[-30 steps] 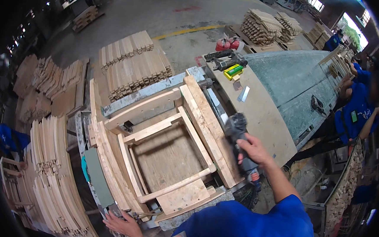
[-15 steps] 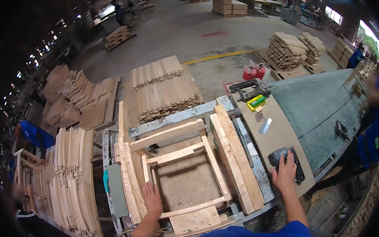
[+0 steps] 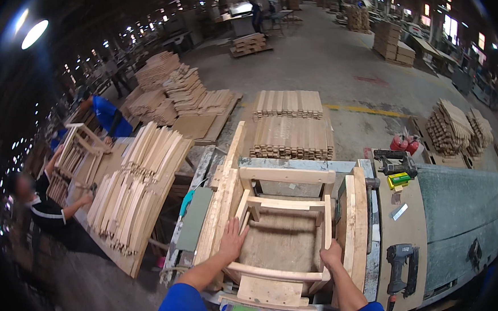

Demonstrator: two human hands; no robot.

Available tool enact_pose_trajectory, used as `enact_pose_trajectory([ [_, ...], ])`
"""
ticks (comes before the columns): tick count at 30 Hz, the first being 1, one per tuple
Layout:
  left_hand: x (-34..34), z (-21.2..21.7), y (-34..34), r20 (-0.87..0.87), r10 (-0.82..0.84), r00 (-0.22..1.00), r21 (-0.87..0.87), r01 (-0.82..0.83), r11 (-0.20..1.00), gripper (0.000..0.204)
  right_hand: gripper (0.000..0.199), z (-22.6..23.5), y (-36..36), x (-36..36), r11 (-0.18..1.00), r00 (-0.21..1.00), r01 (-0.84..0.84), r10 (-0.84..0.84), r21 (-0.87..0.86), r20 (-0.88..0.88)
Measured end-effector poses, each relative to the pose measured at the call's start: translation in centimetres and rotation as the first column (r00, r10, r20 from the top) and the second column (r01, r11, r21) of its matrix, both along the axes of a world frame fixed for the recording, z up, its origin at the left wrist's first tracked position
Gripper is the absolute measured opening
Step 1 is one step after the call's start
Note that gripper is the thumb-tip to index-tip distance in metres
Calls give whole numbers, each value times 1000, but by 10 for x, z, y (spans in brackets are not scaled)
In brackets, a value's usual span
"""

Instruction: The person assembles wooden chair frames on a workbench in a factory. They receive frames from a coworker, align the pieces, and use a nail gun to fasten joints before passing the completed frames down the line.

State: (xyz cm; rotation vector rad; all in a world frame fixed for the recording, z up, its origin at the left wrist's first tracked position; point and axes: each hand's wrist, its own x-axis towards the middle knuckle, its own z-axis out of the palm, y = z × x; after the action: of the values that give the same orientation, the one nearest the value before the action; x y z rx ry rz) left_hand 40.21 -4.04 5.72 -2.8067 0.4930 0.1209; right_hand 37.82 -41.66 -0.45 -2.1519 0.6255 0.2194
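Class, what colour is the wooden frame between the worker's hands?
The wooden frame is pale, yellowish tan; it shows best in the head view.

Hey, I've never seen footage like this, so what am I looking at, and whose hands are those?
There's no machine arm here: these are a person's own bare hands. The view comes from a wide fisheye camera worn on that person's head, so straight edges look bent. The left hand lies against the left rail of a wooden frame; the right hand seems curled around its right rail. To the right, a board bears a dark nail gun, a second dark tool and a small yellow-green box.
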Motion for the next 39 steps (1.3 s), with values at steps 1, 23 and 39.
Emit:
enact_pose_trajectory([
  [1,0,10,1,36,32,999,-13,-32,999,75,40,6,-1,-3,999,1000,10,-11,34,26],
  [23,-143,278,-3,36,-152,988,-668,-89,-738,49,67,482,-8,-251,800,163,356,456,-483,875],
  [39,-200,247,-451,10,-763,647,-402,-696,-595,43,37,313,-206,-332,766,-251,96,-599,636,760],
])
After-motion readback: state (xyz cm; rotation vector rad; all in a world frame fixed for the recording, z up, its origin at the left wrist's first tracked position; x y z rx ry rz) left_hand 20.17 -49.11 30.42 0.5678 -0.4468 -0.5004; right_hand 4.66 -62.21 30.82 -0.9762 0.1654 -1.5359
